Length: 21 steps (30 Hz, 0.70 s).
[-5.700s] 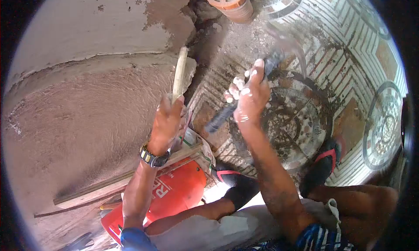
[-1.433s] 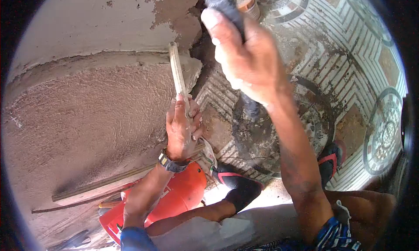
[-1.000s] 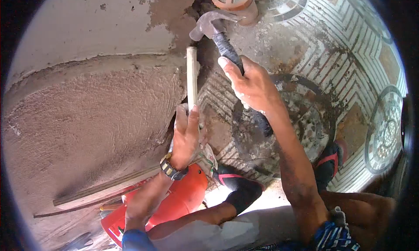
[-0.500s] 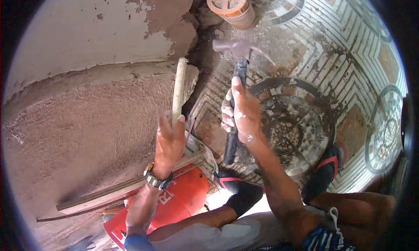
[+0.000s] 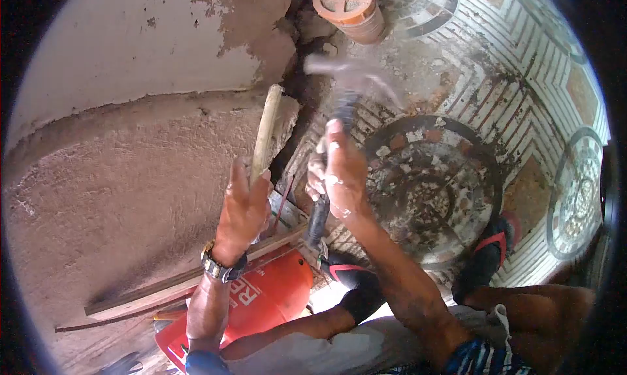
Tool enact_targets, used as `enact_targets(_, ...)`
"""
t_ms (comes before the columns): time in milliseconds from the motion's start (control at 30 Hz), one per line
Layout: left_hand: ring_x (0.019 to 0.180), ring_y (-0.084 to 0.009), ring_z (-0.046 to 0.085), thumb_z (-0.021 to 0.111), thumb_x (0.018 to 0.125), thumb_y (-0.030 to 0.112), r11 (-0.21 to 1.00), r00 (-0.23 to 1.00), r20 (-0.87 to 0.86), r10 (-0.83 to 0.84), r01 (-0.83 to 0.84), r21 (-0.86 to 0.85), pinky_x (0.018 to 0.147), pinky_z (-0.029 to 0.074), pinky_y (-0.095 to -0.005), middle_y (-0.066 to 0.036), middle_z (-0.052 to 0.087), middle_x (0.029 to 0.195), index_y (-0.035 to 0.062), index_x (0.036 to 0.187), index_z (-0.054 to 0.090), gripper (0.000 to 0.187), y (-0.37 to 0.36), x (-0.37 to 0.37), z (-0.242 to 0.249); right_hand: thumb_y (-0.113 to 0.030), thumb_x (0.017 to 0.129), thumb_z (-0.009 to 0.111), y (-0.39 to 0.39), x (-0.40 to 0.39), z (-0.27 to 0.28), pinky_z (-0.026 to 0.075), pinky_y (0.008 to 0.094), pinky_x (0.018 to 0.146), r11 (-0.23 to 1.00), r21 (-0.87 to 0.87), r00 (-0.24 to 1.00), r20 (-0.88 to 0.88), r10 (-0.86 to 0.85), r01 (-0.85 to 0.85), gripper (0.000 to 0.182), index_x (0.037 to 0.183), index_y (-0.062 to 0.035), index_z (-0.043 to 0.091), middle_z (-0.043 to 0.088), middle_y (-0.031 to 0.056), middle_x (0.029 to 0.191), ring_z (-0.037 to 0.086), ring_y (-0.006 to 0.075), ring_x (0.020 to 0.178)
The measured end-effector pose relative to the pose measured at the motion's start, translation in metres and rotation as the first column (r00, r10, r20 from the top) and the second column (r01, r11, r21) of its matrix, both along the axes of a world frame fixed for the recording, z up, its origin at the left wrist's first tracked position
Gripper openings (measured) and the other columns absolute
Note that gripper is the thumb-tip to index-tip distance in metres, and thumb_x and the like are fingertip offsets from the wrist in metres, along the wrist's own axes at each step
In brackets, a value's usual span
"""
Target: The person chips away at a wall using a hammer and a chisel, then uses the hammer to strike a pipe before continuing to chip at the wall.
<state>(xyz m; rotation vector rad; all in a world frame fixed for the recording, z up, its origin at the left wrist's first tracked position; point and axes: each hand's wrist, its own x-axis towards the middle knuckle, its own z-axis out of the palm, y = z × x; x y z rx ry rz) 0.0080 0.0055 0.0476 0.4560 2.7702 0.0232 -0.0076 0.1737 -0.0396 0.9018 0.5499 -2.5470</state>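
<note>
My left hand, with a watch at the wrist, is closed around a pale, round rod. The rod tilts upward beside the wall edge; its lower end is hidden by the hand. In my right hand is a claw hammer with a dark wrapped handle, thumb lying along it. The hammer's head is smeared by motion and stands up and to the right of the rod's top, apart from it. White smudges mark the fingers of the right hand.
A rough plastered wall fills the left side. An orange-lidded container stands on the patterned tile floor with rubble around it. Below my left arm are a wooden plank and a red bucket. My sandalled feet are nearby.
My right hand has swung the hammer to the left, closer to the rod. The left hand has shifted slightly left and down, still holding the rod, which leans a little more to the right.
</note>
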Motion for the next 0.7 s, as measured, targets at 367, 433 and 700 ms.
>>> enact_targets(367, 0.081, -0.0433, 0.062, 0.058, 0.087, 0.008, 0.886, 0.889, 0.078, 0.451, -0.456, 0.081, 0.065, 0.055, -0.04, -0.038, 0.047, 0.124, 0.0109, 0.114, 0.059, 0.027, -0.005, 0.008, -0.011, -0.048, 0.094, 0.052, -0.004, -0.002, 0.0, 0.033, 0.0316, 0.03, 1.0, 0.013, 0.998, 0.051, -0.023, 0.023, 0.044, 0.075, -0.01, 0.041, 0.041, 0.0007, 0.053, 0.04, 0.0143, 0.035)
enact_targets(433, 0.08, -0.0421, 0.062, 0.058, 0.088, 0.01, 0.947, 0.948, 0.02, 0.316, -0.317, 0.057, 0.064, 0.055, -0.0397, -0.035, 0.048, 0.125, 0.0118, 0.113, 0.059, 0.025, -0.008, 0.005, -0.009, -0.053, 0.094, 0.048, 0.008, -0.001, 0.011, 0.032, 0.0296, 0.032, 0.972, -0.052, 0.972, 0.069, -0.225, 0.229, 0.044, 0.079, -0.0124, 0.04, 0.04, -0.0005, 0.054, 0.037, 0.0125, 0.036)
enact_targets(700, 0.083, -0.0442, 0.062, 0.06, 0.085, 0.008, 0.974, 0.979, 0.075, 0.188, -0.196, 0.117, 0.064, 0.054, -0.0427, -0.038, 0.05, 0.118, 0.0059, 0.115, 0.056, 0.03, -0.017, -0.006, -0.009, -0.047, 0.093, 0.055, -0.013, 0.001, -0.012, 0.033, 0.0295, 0.031, 0.981, 0.104, 0.985, -0.031, 0.168, -0.164, 0.041, 0.078, -0.0101, 0.045, 0.043, -0.0004, 0.052, 0.04, 0.0133, 0.034)
